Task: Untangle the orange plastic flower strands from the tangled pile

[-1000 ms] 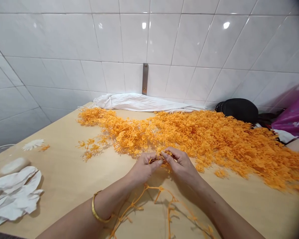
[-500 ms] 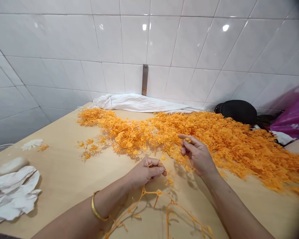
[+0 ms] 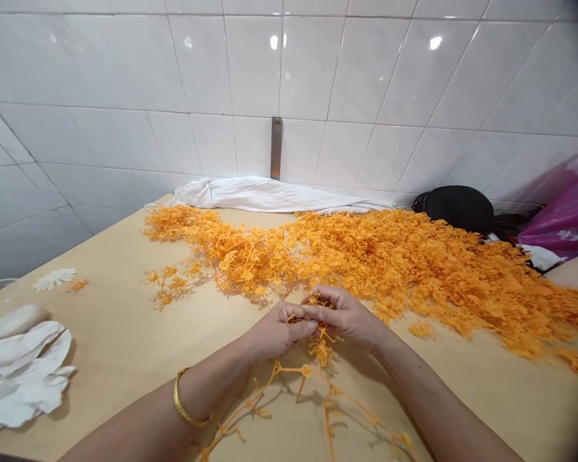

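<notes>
The sprig heap (image 3: 390, 269) spans the desk (image 3: 125, 346) from centre to right of the frame; cloth (image 3: 270, 196) behind it; crumpled paper (image 3: 19, 378) lower left; bag (image 3: 455, 208) upper right.

Left hand (image 3: 272, 333), right hand (image 3: 352, 317) (fingertips together)

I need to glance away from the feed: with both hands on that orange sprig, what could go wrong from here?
The left hand and right hand pinch the orange plastic sprig right beside the orange pile; a loose piece could drop in and get lost. Its branched stem trails close by the left forearm, so an arm move might snag it.
</notes>
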Tool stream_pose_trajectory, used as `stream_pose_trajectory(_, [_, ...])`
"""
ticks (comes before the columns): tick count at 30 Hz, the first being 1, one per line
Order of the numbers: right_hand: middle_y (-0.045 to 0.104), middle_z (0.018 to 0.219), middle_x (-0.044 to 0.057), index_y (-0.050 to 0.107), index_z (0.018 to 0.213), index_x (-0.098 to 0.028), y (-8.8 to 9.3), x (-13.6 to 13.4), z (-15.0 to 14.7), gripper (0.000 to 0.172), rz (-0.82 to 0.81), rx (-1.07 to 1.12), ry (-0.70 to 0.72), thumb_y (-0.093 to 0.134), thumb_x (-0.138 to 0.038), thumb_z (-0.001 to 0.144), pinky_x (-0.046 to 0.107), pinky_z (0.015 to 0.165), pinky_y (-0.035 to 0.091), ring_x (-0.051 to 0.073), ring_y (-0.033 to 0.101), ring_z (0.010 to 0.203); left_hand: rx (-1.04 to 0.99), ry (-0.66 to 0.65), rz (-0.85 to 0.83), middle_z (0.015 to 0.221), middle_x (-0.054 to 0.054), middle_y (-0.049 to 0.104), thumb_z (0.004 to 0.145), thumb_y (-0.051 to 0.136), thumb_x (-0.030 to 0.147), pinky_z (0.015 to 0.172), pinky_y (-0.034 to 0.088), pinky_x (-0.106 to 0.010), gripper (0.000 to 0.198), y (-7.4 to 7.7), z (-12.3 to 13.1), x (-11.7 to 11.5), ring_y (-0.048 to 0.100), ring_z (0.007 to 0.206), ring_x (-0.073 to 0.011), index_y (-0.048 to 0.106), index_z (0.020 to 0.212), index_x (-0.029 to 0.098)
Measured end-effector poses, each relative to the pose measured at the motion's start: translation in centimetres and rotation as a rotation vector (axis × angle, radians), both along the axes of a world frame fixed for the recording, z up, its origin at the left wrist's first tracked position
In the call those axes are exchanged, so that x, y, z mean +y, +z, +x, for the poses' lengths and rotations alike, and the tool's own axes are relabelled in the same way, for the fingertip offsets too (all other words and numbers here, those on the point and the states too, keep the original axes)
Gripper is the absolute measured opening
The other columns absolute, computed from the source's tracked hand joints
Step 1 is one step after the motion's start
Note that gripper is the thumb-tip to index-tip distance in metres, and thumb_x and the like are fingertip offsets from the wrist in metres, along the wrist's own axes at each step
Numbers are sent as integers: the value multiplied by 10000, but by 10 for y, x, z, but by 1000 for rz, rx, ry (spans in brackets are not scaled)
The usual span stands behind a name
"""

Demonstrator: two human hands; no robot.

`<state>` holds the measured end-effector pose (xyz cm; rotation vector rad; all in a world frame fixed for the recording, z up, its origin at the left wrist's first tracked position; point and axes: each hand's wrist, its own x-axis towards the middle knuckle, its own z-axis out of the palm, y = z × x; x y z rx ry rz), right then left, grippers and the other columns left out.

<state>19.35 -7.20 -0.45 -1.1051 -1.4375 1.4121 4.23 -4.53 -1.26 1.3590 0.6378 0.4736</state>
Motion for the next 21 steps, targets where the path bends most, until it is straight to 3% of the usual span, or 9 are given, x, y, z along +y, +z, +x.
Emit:
stream_pose_trajectory(4, [390,495,-66,497,584,-160,1,4,-9,254,67,83,-228,600,-361,699,168,387,232,37,306,421,-73,10,-87,403,64,328,689,574,379,353,133,-197,267,1,-4,5,224,330,-27,526,591,135])
stream_pose_trajectory(9, [439,537,-74,454,612,-187,9,19,20,265,17,407,-871,674,-331,581,159,359,277,36,365,402,-155,-84,-128,393,58,351,689,588,325,339,182,-188,228,3,-9,6,276,318,-32,552,606,116])
stream_pose_trajectory(10, [445,534,-73,459,628,-192,10,20,27,256,14,408,-929,668,-335,585,163,364,296,40,377,401,-160,-73,-132,399,57,358,691,586,329,338,191,-186,228,1,-8,6,285,318,-32,557,618,114])
stream_pose_trajectory(12, [423,488,-81,506,722,-211,10,21,36,229,27,321,-929,639,-360,612,166,348,278,45,346,369,-180,22,-157,431,59,371,696,583,345,338,206,-178,232,-2,-7,9,292,325,-26,552,649,119])
stream_pose_trajectory(15, [466,497,-63,546,841,-209,6,17,31,261,113,169,-757,597,-384,655,178,359,267,50,340,376,-226,192,-198,487,60,391,690,591,356,345,240,-165,233,-5,-6,14,317,351,-23,518,673,135])
stream_pose_trajectory(18, [538,621,-16,568,793,-171,2,13,20,233,226,52,-588,593,-373,680,196,390,263,40,337,413,-255,292,-212,507,58,402,697,582,358,345,261,-163,229,-5,-5,16,343,362,-30,496,692,145])
stream_pose_trajectory(21, [513,630,-18,565,764,-162,0,11,14,225,231,9,-462,589,-378,703,203,395,234,37,302,423,-267,309,-235,503,54,413,717,553,368,340,265,-164,228,-3,-5,16,352,357,-36,491,707,149])
